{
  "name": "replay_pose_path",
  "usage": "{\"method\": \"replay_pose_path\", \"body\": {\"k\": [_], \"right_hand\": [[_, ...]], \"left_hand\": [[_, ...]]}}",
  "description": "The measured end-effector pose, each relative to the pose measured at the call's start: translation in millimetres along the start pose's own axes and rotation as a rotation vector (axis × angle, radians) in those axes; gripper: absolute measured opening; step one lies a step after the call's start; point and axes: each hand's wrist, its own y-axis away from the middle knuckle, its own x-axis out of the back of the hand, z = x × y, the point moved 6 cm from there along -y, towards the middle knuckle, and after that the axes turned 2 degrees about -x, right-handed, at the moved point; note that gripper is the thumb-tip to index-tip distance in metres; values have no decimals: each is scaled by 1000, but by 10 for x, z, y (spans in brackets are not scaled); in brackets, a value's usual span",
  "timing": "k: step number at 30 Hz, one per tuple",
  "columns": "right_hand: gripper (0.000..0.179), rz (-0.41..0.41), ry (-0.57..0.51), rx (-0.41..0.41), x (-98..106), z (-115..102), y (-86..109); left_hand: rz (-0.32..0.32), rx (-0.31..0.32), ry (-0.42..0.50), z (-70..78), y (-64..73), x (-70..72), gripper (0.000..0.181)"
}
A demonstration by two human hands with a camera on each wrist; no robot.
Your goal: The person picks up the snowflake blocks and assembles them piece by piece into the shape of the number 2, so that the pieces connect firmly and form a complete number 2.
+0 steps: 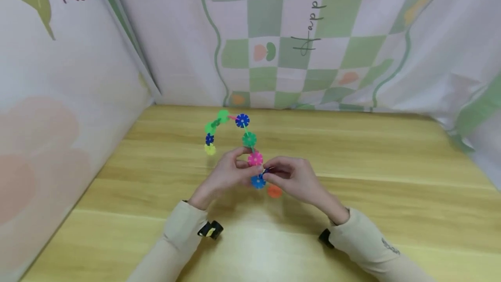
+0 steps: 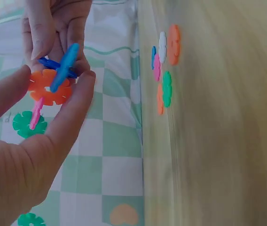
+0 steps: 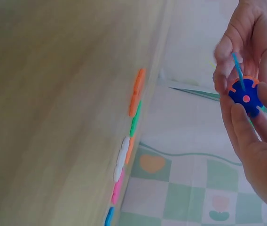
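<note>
A curved chain of notched plastic snowflake discs in green, dark blue, pink, yellow and other colours hangs above the table, arching up and to the left. My left hand holds its near end, thumb and fingertips at the edges of an orange disc. Between the fingers of my right hand is a dark blue disc, pinched against the orange one. A light blue disc sticks out edge-on beside the dark blue disc. Fingers cover part of where the discs meet.
Several loose discs lie on the wooden table, among them an orange disc, a white disc and a green disc. A patterned cloth hangs behind the table, and another cloth stands along its left side.
</note>
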Motion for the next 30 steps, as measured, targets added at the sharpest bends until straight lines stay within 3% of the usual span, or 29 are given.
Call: {"method": "replay_pose_path", "body": {"k": [6, 9, 14, 19, 24, 30], "right_hand": [[17, -17, -26, 41, -51, -59, -36], [17, -27, -3, 29, -25, -58, -51], [17, -75, 164, -81, 131, 76, -54], [14, -213, 347, -147, 183, 207, -80], [9, -317, 398, -203, 138, 324, -85], [18, -347, 448, -222, 61, 362, -90]], "left_hand": [[27, 25, 89, 26, 33, 69, 57], [43, 25, 31, 52, 35, 101, 59], [60, 35, -75, 74, 20, 146, 60], [59, 57, -106, 73, 17, 208, 62], [54, 62, -119, 77, 9, 233, 62], [28, 53, -109, 85, 4, 226, 65]]}}
